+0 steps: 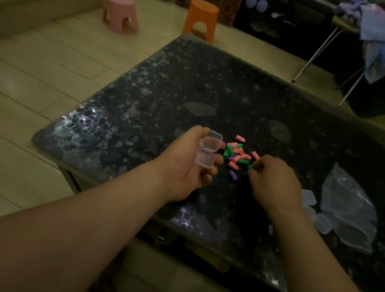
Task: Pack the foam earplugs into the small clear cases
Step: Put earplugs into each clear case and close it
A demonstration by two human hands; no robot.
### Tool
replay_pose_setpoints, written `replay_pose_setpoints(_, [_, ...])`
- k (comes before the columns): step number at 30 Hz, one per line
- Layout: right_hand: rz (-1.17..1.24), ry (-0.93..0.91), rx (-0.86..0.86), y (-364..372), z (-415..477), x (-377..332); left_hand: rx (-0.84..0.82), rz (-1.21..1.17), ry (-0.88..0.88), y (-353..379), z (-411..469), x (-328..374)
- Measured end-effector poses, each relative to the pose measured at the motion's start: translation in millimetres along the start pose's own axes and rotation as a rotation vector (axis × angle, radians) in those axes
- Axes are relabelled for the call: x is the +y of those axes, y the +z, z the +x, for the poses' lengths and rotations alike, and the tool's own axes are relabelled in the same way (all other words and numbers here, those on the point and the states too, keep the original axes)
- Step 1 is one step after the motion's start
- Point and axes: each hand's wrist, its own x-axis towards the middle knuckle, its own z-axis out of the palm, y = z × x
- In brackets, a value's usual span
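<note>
Earplugs [237, 154], where are they?

In a loose heap of pink, green and purple on the dark desk [170, 87], between the two hands; one purple earplug [232, 175] lies just apart, nearer the person.

And the left hand [190, 168]?

Palm up, fingers curled round a clear case [206, 154], its hinged lid flung open.

The right hand [273, 180]?

Knuckles up, fingertips bunched at the heap's near edge, touching a green earplug [249, 167]; whether they grip it I cannot tell.

Anything else?

More clear cases [308, 197] and a plastic bag [349, 211], lying on the desk beside the right forearm.
</note>
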Motion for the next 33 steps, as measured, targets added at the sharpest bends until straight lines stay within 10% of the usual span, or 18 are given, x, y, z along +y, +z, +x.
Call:
replay_pose_setpoints(8, [0.468,-0.218,0.058,-48.3,-30.1,-23.3,-0.034,-0.002,-0.046,8.4,-2.3,-7.9])
replay_pose_setpoints(20, [0.226,-0.483,-0.062,-43.7,-48.4,-40.1,-0.134,-0.114,-0.041,7.4,-2.2,-12.7])
replay_pose_setpoints(27, [0.534,-0.184,0.119,-39.4,-25.3,-26.9,-0.068,-0.038,-0.028,6.3,-0.3,-6.9])
replay_pose_setpoints(33, [0.333,-0.031,0.080,-15.9,-0.8,-0.8,-0.001,-0.046,-0.007,2.3,-2.4,0.8])
